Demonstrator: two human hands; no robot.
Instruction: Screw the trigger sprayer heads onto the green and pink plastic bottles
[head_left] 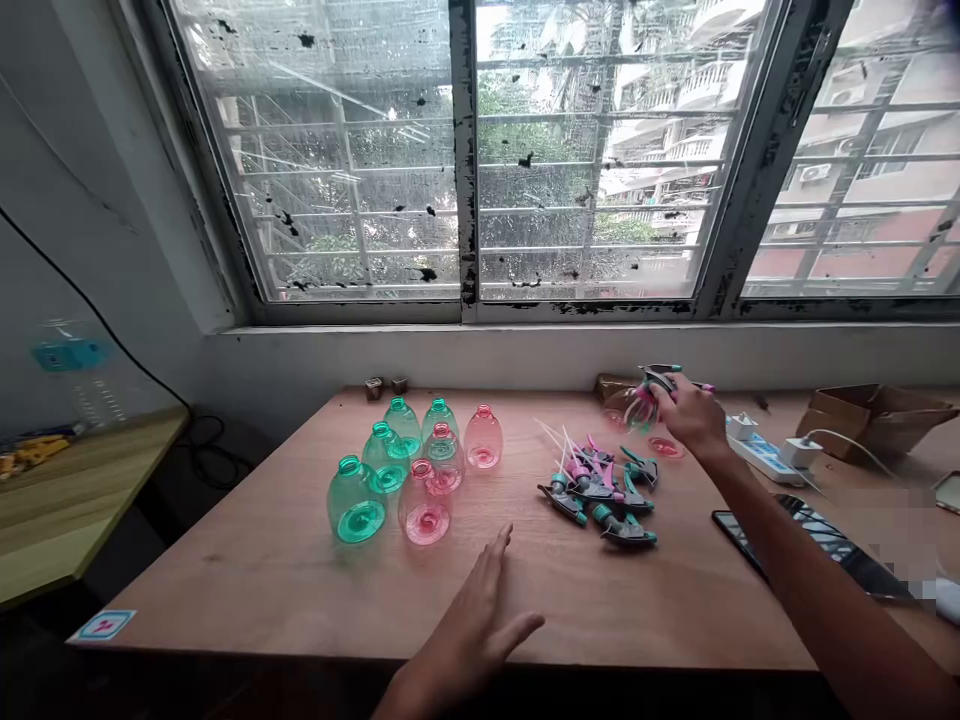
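Note:
My right hand point(686, 408) reaches to the back right of the table, its fingers wrapped round the grey and teal trigger head of a spray bottle point(642, 410). Clear pink plastic shows beside and below that grip, partly hidden. My left hand point(484, 605) is held out over the front of the table, fingers stretched and thumb apart, with nothing in it. Ahead of it to the left stand several green bottles point(356, 505) and three pink bottles point(425, 508), all without spray heads. A pile of trigger spray heads point(600, 485) with thin tubes lies between my hands.
A white power strip point(769, 455) with plugs and an opened cardboard box point(870, 420) are at the right. A dark tablet point(840, 545) lies under my right forearm. The window sill point(450, 340) runs behind the wooden table point(247, 580).

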